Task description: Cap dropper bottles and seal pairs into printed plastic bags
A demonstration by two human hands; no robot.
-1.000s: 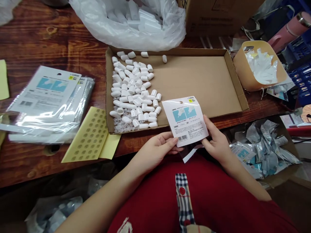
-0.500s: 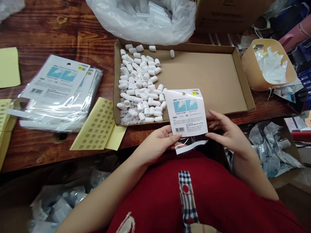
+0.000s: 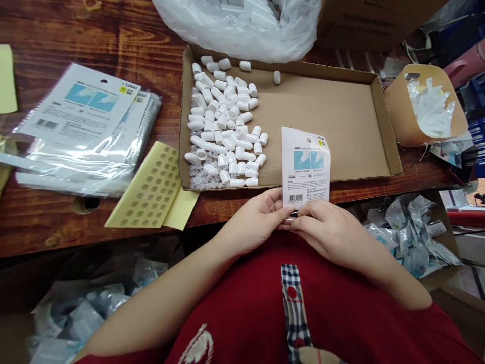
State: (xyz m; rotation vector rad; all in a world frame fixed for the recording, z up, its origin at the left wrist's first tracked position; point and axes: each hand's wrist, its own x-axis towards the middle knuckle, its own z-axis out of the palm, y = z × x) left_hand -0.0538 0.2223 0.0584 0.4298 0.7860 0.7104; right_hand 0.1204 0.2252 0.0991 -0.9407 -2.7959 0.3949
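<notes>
A small white packet with a blue picture and a barcode stands upright over the table's near edge. My left hand pinches its lower left corner. My right hand is closed over its bottom edge, fingers meeting the left hand's there. The packet's lower flap is hidden under my fingers. Just behind the packet lies a shallow cardboard tray with several white plastic caps heaped in its left part.
A stack of packets in clear sleeves lies at the left, with a yellow sticker sheet beside it. A clear bag of white parts sits behind the tray. A small cardboard tub stands at the right; filled packets fill a box below it.
My right hand has moved left onto the packet's bottom edge, covering the loose flap. The packet now stands more upright and a little further right.
</notes>
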